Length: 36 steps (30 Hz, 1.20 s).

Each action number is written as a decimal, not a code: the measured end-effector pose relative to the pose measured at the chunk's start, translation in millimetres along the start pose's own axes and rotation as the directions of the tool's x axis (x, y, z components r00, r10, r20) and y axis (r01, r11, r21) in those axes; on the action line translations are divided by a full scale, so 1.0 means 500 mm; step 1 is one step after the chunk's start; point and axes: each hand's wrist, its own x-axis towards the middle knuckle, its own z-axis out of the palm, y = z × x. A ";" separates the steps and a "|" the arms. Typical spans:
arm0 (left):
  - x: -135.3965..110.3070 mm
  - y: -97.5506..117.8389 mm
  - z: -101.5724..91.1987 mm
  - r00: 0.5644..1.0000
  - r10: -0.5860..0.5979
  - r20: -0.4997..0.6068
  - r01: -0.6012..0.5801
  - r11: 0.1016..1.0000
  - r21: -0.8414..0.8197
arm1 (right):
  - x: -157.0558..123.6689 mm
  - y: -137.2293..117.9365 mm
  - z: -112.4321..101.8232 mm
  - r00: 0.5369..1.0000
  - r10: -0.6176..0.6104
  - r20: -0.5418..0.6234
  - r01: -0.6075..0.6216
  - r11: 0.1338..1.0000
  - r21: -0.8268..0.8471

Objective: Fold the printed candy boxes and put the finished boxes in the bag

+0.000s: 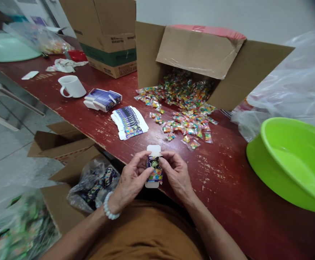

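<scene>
Between both hands, at the table's near edge, is a small printed candy box (155, 168) with white end flaps sticking out at top and bottom. My left hand (131, 177) grips its left side, thumb across the front. My right hand (177, 175) pinches the upper right side with thumb and fingers. Just beyond lies a fanned stack of flat printed boxes (130, 122), and behind it a bundle of more flat boxes (103, 99). Small clear packets of colourful candy (184, 124) spill across the table to the right of the stack.
An open cardboard box (192, 54) lies on its side, full of candy packets. A green basin (271, 162) stands right, a white mug (72, 86) left. A closed carton (111, 39) stands behind. Below the table edge, a floor carton (62, 202) holds a bag of dark packets (100, 184).
</scene>
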 end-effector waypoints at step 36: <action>0.022 -0.013 0.018 0.923 -0.302 0.236 0.348 0.919 -0.184 | 0.053 -0.022 -0.009 0.940 0.246 0.235 -0.249 0.968 -0.019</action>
